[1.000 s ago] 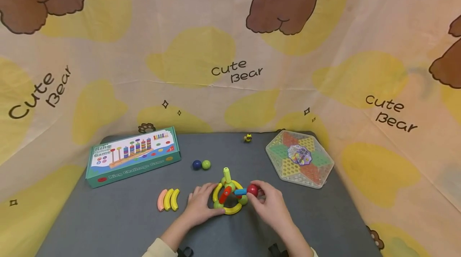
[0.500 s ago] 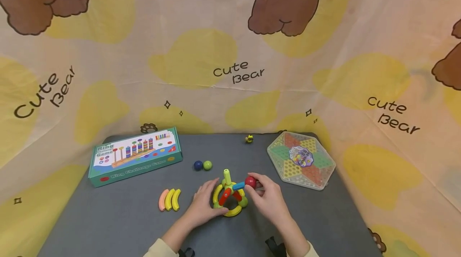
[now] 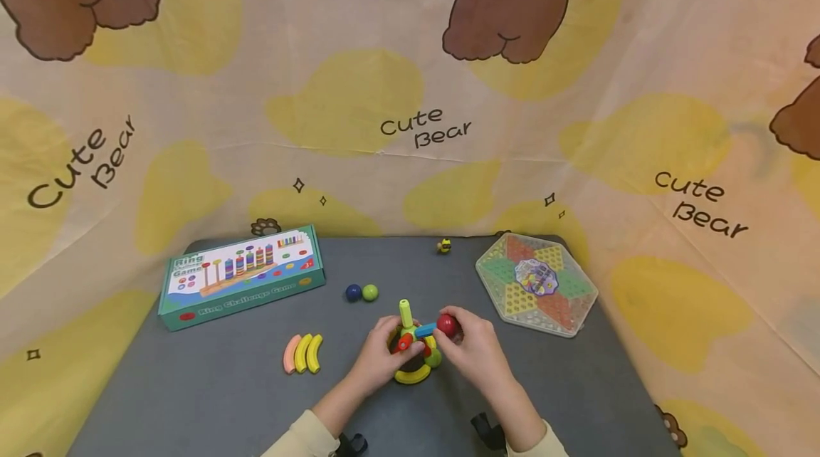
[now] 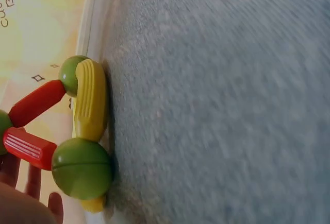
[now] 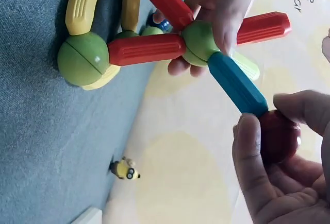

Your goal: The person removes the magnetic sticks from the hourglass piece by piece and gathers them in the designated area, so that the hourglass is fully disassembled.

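Note:
A magnetic stick-and-ball structure stands on the grey table: curved yellow sticks (image 5: 85, 2) and green balls form a ring base, and red sticks (image 5: 147, 49) rise to a central green ball (image 5: 198, 38). My left hand (image 3: 379, 356) grips that upper ball, its thumb lying across the front. From the same ball a blue stick (image 5: 237, 84) reaches to the right, tipped by a dark red ball (image 5: 280, 136). Thumb and fingers of my right hand (image 3: 479, 347) pinch this red ball. A pale green stick (image 3: 405, 312) points up from the hub, and another red stick sticks out beside it.
Left of the structure lie a pink curved stick (image 3: 291, 354) and yellow curved sticks (image 3: 307, 354). Behind are a blue ball (image 3: 354, 292), a green ball (image 3: 370, 292) and a small yellow figure (image 3: 444, 246). A game box (image 3: 243, 275) and a hexagonal board (image 3: 537, 285) flank them.
My left hand has moved from the ring base up to the central ball. My right hand has raised the red ball and blue stick slightly, and the stick now meets the central ball.

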Demonstrator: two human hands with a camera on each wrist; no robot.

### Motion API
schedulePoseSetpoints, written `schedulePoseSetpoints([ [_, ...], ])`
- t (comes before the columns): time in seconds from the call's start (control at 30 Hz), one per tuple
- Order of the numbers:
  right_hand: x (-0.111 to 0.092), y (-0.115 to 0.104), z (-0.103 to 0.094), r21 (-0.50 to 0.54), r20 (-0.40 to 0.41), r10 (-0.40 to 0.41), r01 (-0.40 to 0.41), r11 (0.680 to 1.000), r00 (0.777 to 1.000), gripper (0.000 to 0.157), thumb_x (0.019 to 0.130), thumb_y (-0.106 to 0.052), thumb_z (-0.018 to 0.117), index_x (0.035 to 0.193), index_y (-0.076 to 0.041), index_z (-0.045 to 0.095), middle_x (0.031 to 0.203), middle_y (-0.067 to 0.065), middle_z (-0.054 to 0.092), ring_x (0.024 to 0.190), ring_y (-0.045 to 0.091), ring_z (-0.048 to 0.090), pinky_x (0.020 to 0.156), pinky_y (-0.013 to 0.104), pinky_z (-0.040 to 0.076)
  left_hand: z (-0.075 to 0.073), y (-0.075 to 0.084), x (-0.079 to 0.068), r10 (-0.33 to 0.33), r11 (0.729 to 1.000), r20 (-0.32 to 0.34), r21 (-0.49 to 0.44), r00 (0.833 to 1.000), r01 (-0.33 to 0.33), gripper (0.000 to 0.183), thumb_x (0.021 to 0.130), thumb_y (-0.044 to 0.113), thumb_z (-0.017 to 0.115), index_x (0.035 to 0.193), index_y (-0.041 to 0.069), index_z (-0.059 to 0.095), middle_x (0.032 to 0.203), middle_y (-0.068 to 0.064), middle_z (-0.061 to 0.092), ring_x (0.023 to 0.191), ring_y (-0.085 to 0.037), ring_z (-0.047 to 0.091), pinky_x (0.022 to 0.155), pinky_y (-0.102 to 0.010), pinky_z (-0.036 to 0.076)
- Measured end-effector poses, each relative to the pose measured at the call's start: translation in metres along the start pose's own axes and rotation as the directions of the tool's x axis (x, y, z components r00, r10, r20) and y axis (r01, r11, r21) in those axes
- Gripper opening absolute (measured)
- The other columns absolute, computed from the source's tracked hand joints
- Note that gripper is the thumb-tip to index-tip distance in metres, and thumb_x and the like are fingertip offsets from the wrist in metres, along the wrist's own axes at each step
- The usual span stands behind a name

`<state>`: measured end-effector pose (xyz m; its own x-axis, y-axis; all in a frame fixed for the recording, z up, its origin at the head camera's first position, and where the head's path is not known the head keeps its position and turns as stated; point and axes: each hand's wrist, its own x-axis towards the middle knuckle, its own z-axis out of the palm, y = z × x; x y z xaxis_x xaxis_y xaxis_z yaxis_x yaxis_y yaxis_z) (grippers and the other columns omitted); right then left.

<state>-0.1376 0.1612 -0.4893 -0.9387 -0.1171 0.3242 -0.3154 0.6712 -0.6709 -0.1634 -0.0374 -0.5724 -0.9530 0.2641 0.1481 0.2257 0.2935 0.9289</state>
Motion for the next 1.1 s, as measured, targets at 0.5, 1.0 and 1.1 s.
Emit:
schedulePoseSetpoints([
  [0.5, 0.005, 0.003, 0.005, 0.119, 0.015, 0.115, -0.116, 0.986, 0.993, 0.018, 0.082, 0.001, 0.069, 0.098, -0.007, 0.067, 0.09, 0.006, 0.07, 0.062, 0.007, 0.056, 0.053, 0.019, 0.05, 0.004, 0.004, 0.0, 0.009, 0.998, -0.035, 0.065, 0.999, -0.007, 0.031, 0.087, 0.041, 0.078, 0.114, 0.027, 0.07, 0.115, 0.006, 0.063, 0.114, -0.019, 0.051, 0.094, -0.045, 0.037],
  [1.0, 0.049, 0.042, 0.005, 0.163, 0.127, 0.246, -0.265, 0.95, 0.961, 0.038, 0.081, -0.02, 0.086, 0.117, -0.015, 0.074, 0.111, 0.006, 0.068, 0.097, 0.022, 0.067, 0.079, 0.034, 0.059, -0.007, -0.011, -0.009, 0.061, 0.96, -0.031, 0.276, 0.998, -0.05, 0.055, 0.081, 0.025, 0.086, 0.129, 0.012, 0.064, 0.123, -0.001, 0.061, 0.113, -0.023, 0.055, 0.098, -0.051, 0.049],
  [1.1, 0.066, 0.053, 0.018, 0.132, 0.179, 0.213, -0.238, 0.962, 0.96, 0.045, 0.08, -0.022, 0.087, 0.122, -0.014, 0.072, 0.114, 0.007, 0.068, 0.1, 0.024, 0.066, 0.078, 0.035, 0.058, -0.008, -0.015, -0.015, 0.061, 0.935, -0.009, 0.351, 0.998, -0.054, 0.065, 0.079, 0.017, 0.086, 0.137, 0.008, 0.058, 0.126, -0.005, 0.063, 0.114, -0.025, 0.056, 0.098, -0.052, 0.048],
])
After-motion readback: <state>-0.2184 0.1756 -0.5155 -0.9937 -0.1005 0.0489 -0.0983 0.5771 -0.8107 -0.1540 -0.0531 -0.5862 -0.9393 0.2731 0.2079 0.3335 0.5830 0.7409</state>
